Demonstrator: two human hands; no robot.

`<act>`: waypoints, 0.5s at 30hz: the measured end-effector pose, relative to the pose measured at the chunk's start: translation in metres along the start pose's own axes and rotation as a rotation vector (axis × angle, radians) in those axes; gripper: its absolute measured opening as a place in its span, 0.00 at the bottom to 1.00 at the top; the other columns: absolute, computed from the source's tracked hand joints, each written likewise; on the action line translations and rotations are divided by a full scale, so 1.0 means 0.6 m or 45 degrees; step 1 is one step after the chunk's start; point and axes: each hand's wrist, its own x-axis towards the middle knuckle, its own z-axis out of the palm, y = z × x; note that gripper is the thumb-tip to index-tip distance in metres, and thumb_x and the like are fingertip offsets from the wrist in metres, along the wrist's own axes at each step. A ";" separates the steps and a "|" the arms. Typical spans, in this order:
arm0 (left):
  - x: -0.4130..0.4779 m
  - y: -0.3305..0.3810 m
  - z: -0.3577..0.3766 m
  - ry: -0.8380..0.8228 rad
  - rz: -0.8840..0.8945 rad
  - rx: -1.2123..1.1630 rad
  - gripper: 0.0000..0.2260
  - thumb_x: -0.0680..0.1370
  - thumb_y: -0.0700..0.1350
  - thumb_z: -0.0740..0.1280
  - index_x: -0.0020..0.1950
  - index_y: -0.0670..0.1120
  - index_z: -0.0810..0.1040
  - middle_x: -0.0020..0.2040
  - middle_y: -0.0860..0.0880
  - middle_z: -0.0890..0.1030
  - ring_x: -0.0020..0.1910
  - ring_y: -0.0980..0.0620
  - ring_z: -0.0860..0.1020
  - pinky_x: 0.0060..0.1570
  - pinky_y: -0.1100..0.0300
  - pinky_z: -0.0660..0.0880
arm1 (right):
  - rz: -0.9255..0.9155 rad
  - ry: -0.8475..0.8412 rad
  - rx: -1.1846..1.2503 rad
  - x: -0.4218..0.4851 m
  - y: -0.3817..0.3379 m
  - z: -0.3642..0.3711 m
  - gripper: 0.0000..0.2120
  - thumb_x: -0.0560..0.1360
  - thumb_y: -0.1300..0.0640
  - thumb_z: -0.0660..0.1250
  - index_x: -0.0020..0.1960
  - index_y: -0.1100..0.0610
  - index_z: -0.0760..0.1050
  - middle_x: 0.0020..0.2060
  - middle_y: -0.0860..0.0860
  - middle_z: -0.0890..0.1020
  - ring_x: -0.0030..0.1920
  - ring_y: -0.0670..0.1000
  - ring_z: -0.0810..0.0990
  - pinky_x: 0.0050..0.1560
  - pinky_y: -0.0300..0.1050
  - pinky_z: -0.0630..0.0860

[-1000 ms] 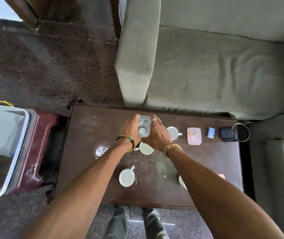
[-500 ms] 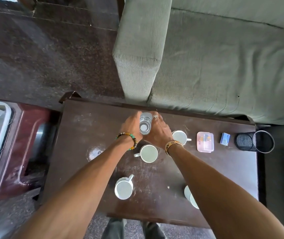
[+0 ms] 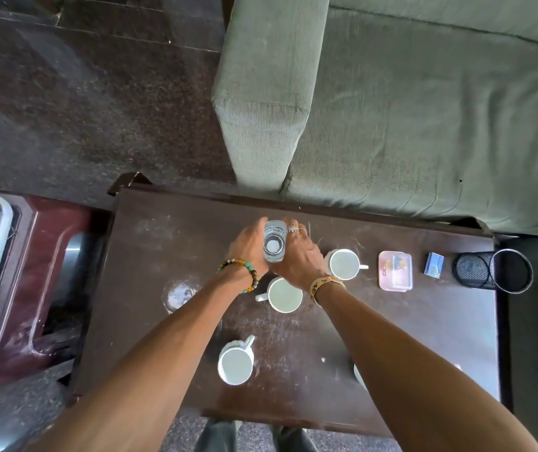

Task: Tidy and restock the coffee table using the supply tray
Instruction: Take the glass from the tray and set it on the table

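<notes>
Clear glass (image 3: pixel 274 241) stands upright near the far edge of the dark brown tabletop (image 3: pixel 391 337), and both hands are wrapped around it: the left hand (image 3: pixel 248 247) on its left side, the right hand (image 3: pixel 300 254) on its right. Three white mugs are in full view: one (image 3: pixel 284 294) just under the right wrist, one (image 3: pixel 344 264) beside the right hand, one (image 3: pixel 235 364) nearer the person. To the right lie a pink box (image 3: pixel 395 270), a small blue box (image 3: pixel 434 264) and a black mesh holder (image 3: pixel 492 270) on its side.
</notes>
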 end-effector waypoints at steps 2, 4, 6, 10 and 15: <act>-0.010 0.001 -0.010 -0.059 -0.015 0.064 0.35 0.70 0.39 0.72 0.73 0.49 0.59 0.64 0.44 0.75 0.61 0.42 0.77 0.57 0.49 0.75 | 0.016 -0.052 0.001 -0.004 -0.006 -0.007 0.49 0.70 0.45 0.76 0.79 0.59 0.51 0.72 0.57 0.68 0.70 0.60 0.71 0.66 0.55 0.74; -0.027 0.003 -0.026 -0.098 -0.021 0.128 0.39 0.70 0.37 0.71 0.75 0.49 0.55 0.68 0.43 0.71 0.62 0.40 0.76 0.58 0.48 0.75 | 0.035 -0.098 -0.043 -0.014 -0.014 -0.020 0.52 0.72 0.47 0.75 0.81 0.61 0.45 0.77 0.59 0.61 0.76 0.61 0.64 0.72 0.55 0.68; -0.048 0.005 -0.048 -0.106 -0.040 0.180 0.39 0.71 0.36 0.70 0.76 0.49 0.53 0.70 0.42 0.68 0.62 0.38 0.76 0.57 0.47 0.75 | 0.045 -0.088 -0.083 -0.030 -0.022 -0.034 0.52 0.73 0.50 0.75 0.81 0.61 0.43 0.78 0.59 0.60 0.76 0.63 0.63 0.73 0.55 0.67; -0.106 0.027 -0.111 -0.070 -0.079 0.267 0.35 0.73 0.37 0.67 0.75 0.51 0.53 0.70 0.43 0.66 0.57 0.38 0.78 0.47 0.50 0.75 | 0.034 -0.013 -0.093 -0.090 -0.044 -0.082 0.50 0.71 0.51 0.75 0.81 0.59 0.47 0.75 0.59 0.61 0.72 0.64 0.68 0.71 0.58 0.69; -0.187 0.069 -0.205 0.064 -0.068 0.244 0.33 0.74 0.41 0.69 0.75 0.48 0.55 0.69 0.43 0.67 0.59 0.38 0.77 0.53 0.49 0.76 | -0.033 0.030 -0.158 -0.181 -0.089 -0.170 0.47 0.71 0.55 0.73 0.81 0.59 0.49 0.78 0.60 0.57 0.73 0.65 0.66 0.71 0.59 0.68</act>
